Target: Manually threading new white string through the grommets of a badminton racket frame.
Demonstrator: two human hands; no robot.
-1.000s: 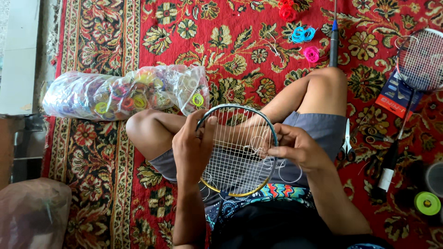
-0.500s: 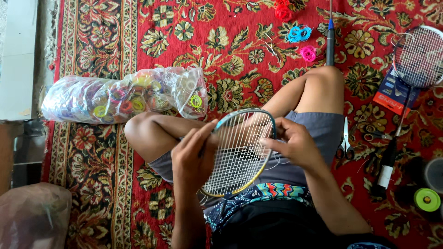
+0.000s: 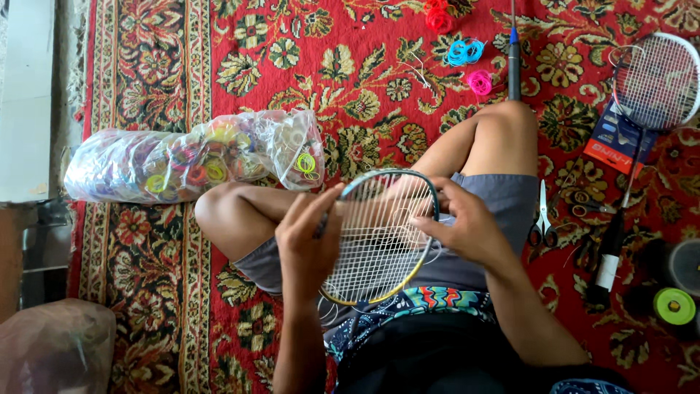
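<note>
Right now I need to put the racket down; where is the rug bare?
Bare rug lies above the plastic bag, left of the string coils. The right side is crowded: scissors, second racket, green reel.

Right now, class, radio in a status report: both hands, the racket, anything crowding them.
Left hand grips left rim of the dark-framed strung racket head. Right hand fingers on its strings, right side. Racket over lap; clear plastic bag of coloured string coils beside left knee, apart.
</note>
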